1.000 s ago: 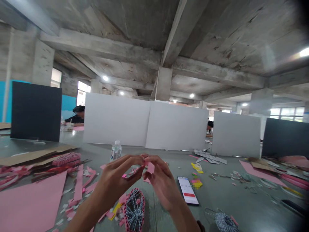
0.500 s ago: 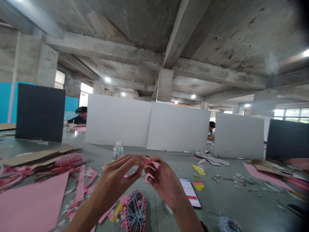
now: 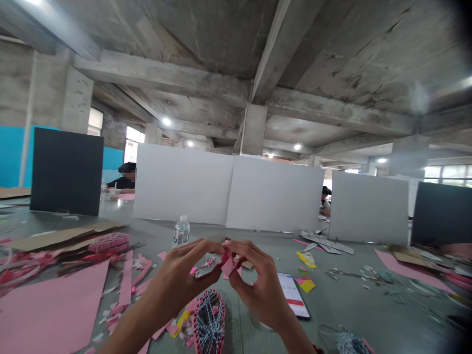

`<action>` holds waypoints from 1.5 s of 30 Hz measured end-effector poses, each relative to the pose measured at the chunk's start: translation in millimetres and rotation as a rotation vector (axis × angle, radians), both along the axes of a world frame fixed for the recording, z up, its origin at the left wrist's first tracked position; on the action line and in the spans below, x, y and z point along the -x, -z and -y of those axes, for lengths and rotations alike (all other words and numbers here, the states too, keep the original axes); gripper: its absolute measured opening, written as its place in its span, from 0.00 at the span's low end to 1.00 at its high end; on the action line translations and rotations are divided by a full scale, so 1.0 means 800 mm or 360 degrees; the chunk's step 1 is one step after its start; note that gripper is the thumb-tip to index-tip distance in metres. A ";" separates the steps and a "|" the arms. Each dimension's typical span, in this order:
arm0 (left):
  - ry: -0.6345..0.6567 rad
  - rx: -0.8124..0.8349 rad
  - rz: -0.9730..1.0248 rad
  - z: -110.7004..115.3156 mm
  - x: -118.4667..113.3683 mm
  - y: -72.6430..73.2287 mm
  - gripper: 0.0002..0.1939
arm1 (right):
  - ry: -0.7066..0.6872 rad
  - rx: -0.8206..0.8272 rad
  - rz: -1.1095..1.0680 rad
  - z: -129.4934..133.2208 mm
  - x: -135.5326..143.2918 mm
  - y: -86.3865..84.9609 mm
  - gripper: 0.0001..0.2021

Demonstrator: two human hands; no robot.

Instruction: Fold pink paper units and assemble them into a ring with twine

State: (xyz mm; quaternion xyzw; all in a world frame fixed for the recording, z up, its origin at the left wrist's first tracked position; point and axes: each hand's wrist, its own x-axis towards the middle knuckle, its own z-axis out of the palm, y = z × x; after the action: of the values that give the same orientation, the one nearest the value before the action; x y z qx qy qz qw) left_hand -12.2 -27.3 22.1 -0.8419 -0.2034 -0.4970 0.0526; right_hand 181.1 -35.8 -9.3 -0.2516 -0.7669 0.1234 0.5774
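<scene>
Between both hands is a small folded piece of pink paper [image 3: 228, 264], held above the table. My left hand [image 3: 191, 268] is closed, pinching the paper's left side between thumb and fingers. From the right, my right hand [image 3: 256, 278] pinches its other side, thumb below and fingers above. Fingertips cover part of the paper. Just below the hands lies an oval piece with a pink edge and blue-white cord strung across it [image 3: 209, 322].
A water bottle [image 3: 181, 231] stands behind my left hand. A phone [image 3: 294, 295] lies to the right, near yellow scraps [image 3: 307, 259] and a cord bundle [image 3: 344, 339]. Pink sheet [image 3: 55, 309] and cuttings cover the left. White panels [image 3: 273, 191] stand across the back; people sit beyond.
My right hand has turned and its fingers now arch over the paper, with the thumb underneath. The pink paper has tilted to hang more upright. The view has shifted slightly.
</scene>
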 end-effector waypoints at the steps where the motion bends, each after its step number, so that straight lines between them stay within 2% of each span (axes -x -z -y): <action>1: 0.0010 0.0022 -0.0003 0.000 0.000 0.000 0.10 | 0.0002 -0.0022 -0.0018 -0.002 -0.001 0.000 0.19; 4: 0.0071 0.0113 -0.0074 0.001 -0.001 -0.001 0.08 | -0.0011 0.0051 -0.0139 -0.007 -0.005 -0.002 0.12; 9: 0.0168 0.0235 -0.0119 0.001 0.001 -0.002 0.09 | -0.0163 0.0415 -0.0325 -0.015 -0.008 0.000 0.08; 14: 0.0209 0.0310 -0.0090 -0.001 0.004 -0.005 0.08 | -0.0570 0.0651 -0.0314 -0.016 -0.006 -0.001 0.10; 17: 0.0174 0.0335 -0.0034 -0.001 0.005 -0.006 0.06 | -0.0670 0.0627 -0.0307 -0.012 -0.006 -0.003 0.10; 21: 0.0161 0.0385 0.0028 0.002 0.008 -0.007 0.04 | -0.0539 0.0401 -0.0293 -0.005 -0.005 -0.004 0.12; 26: 0.0278 0.0521 -0.0005 0.006 0.011 -0.007 0.03 | -0.0256 0.0230 -0.0318 -0.003 -0.002 -0.003 0.02; 31: 0.0319 0.0471 -0.0050 0.006 0.012 -0.007 0.05 | -0.0232 0.0121 -0.0244 -0.001 -0.004 -0.005 0.01; 39: 0.0348 0.0459 -0.0082 0.007 0.012 -0.009 0.04 | -0.0247 0.0215 -0.0250 -0.001 -0.002 -0.001 0.03; 42: 0.0357 0.0475 -0.0064 0.008 0.011 -0.010 0.03 | -0.0263 0.0186 -0.0249 -0.001 -0.001 0.002 0.06; 45: 0.0349 0.0498 -0.0073 0.008 0.012 -0.010 0.04 | -0.0236 0.0111 -0.0266 -0.002 -0.001 0.004 0.06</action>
State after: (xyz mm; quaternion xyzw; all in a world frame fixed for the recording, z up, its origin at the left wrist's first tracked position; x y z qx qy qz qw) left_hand -21.7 -33.8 29.9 -0.8681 -0.1838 -0.4428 -0.1288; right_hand 181.6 -33.9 -12.5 -0.2029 -0.7278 0.2128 0.6196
